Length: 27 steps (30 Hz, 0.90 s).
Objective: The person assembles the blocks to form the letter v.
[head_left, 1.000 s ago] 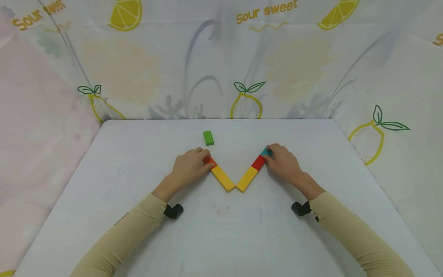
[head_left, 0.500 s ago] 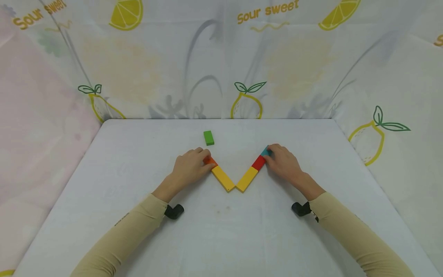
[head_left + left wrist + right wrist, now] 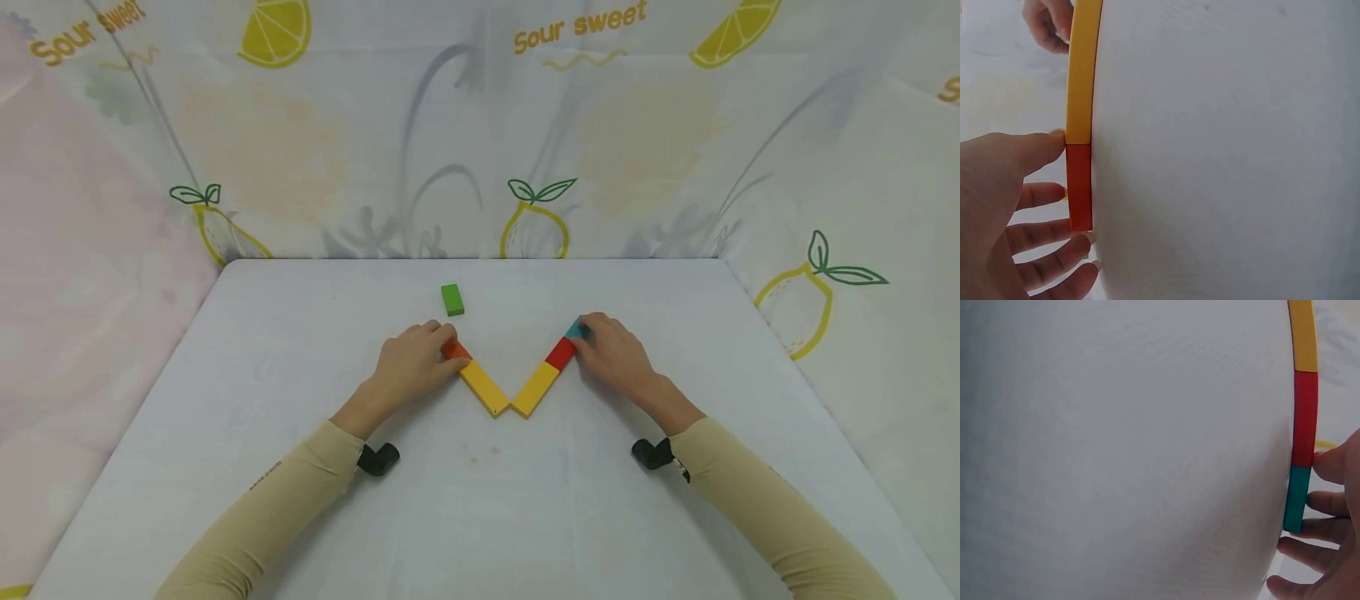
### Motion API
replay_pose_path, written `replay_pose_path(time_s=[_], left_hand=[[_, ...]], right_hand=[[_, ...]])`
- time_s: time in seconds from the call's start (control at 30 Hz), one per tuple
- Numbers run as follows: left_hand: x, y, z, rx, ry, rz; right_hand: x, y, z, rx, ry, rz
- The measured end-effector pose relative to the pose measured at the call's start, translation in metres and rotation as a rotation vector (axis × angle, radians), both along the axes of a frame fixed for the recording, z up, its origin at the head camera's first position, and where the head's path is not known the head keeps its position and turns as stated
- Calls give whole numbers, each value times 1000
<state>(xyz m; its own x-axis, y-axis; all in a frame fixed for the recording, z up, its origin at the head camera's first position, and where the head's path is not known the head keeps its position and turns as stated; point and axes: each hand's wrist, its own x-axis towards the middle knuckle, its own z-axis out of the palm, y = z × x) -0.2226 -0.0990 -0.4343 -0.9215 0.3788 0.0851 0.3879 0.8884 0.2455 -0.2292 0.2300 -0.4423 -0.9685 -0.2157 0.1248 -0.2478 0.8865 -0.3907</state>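
Observation:
Two rows of flat wooden blocks form a V on the white table, their near ends touching at a corner. The left row has a yellow block (image 3: 483, 388) and an orange block (image 3: 1079, 187) end to end. My left hand (image 3: 411, 358) holds the orange block at the row's far end, thumb near its joint with the yellow one. On the right lie another yellow block (image 3: 535, 390), a red block (image 3: 560, 354) and a teal block (image 3: 1297, 499). My right hand (image 3: 618, 350) grips the teal block, partly covering it in the head view.
A green block (image 3: 452, 299) lies apart, beyond my left hand. The white table (image 3: 480, 517) ends at a back edge against a lemon-printed cloth (image 3: 637, 125). Black wrist mounts (image 3: 378, 459) sit below both sleeves.

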Motion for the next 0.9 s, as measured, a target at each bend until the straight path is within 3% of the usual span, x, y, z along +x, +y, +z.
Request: replay_pose_path(time_s=[0.67, 0.9], left_hand=[[-1, 0, -3, 19, -2, -11], [-5, -2, 4, 56, -23, -10]], right_hand=[[0, 0, -1, 0, -17, -3], [-1, 0, 0, 2, -28, -10]])
